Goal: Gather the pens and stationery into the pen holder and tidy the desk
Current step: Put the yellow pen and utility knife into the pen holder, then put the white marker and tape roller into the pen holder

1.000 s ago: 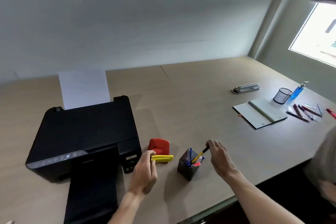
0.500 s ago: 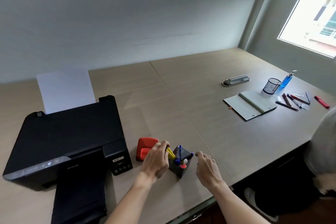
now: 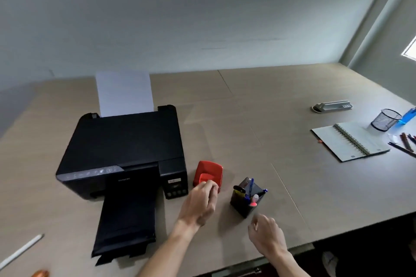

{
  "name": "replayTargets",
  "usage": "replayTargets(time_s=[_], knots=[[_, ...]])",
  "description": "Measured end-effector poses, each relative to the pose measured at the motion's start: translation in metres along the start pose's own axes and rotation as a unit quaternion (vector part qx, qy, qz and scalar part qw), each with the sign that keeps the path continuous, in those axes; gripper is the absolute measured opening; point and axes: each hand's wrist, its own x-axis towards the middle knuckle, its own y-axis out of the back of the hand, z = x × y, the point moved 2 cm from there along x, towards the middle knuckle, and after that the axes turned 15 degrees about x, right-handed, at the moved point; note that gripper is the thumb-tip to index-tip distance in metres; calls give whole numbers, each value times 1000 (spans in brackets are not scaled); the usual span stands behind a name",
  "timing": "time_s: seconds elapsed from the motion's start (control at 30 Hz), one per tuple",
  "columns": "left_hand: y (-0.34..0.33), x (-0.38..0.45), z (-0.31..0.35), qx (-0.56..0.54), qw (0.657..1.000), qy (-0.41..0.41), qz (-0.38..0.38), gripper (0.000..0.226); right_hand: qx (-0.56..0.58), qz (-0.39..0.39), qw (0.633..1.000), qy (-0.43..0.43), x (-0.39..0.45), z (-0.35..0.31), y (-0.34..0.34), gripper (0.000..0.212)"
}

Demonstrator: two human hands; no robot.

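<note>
I am holding my left hand (image 3: 201, 203) just in front of the red hole punch (image 3: 208, 175), its fingers curled loosely and gripping nothing; the fingertips are overlapping the punch's near edge, though I cannot tell whether they are touching it. My right hand (image 3: 267, 235) is hanging near the desk's (image 3: 258, 119) front edge, just short of the black pen holder (image 3: 247, 197), fingers half curled and empty. The pen holder is standing upright between my two hands and a little beyond them, to the right of the hole punch and apart from it, and pens are sticking out of it: blue ones, a yellow and black one leaning at its left side, and a pink-tipped one at the front. The black printer (image 3: 126, 153) is sitting to the left of the punch with a white sheet (image 3: 125, 93) standing up at its back. Far to the right an open notebook (image 3: 349, 143) is lying beside a mesh cup (image 3: 385, 119), a blue bottle (image 3: 408, 115) and several loose pens (image 3: 405, 145). A white pen (image 3: 21, 251) is lying at the desk's near left corner.
</note>
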Motion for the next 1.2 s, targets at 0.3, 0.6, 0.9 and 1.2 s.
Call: replayTargets(time_s=[0.3,0.6,0.9,1.2], knots=[[83,-89,-135,53,988,138,36,27,37,-103,977,181,-9,-138,-104,34],[158,-202,-296,148,899,387,142,10,-10,-174,903,393,-61,-292,-247,10],[168,-288,-397,168,831,530,28,44,-129,-292,857,404,-134,-342,-386,36],[174,-292,-423,187,856,482,-15,44,-150,-323,841,407,-148,-346,-426,32]])
